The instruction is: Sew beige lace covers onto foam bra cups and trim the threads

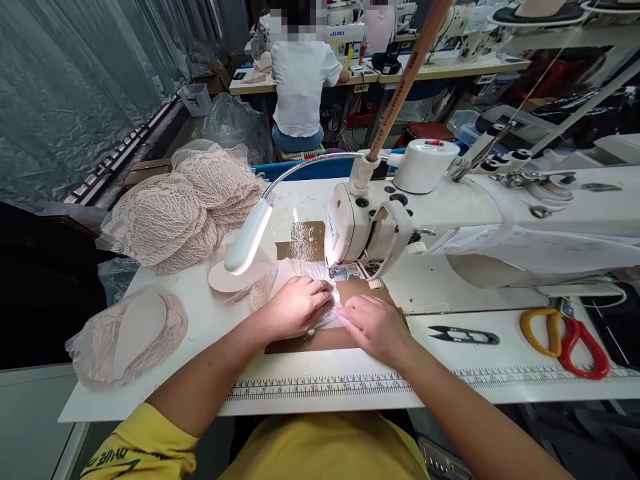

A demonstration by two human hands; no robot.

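A piece of pale pink lace fabric lies under the needle area of a white sewing machine, in bright light. Bent fingers of my left hand hold the lace down from the left, close to the presser foot. At its right edge my right hand grips it between thumb and fingers; the fingertips are partly hidden. A pale foam cup with lace attached lies left of my left hand. Brown board shows around the stitching area.
Stacked lace cups stand at the left, with another lace cup nearer. A lamp arches above the table. Thread snips and red-and-yellow-handled scissors lie right; a ruler scale runs along the front. A person sits ahead.
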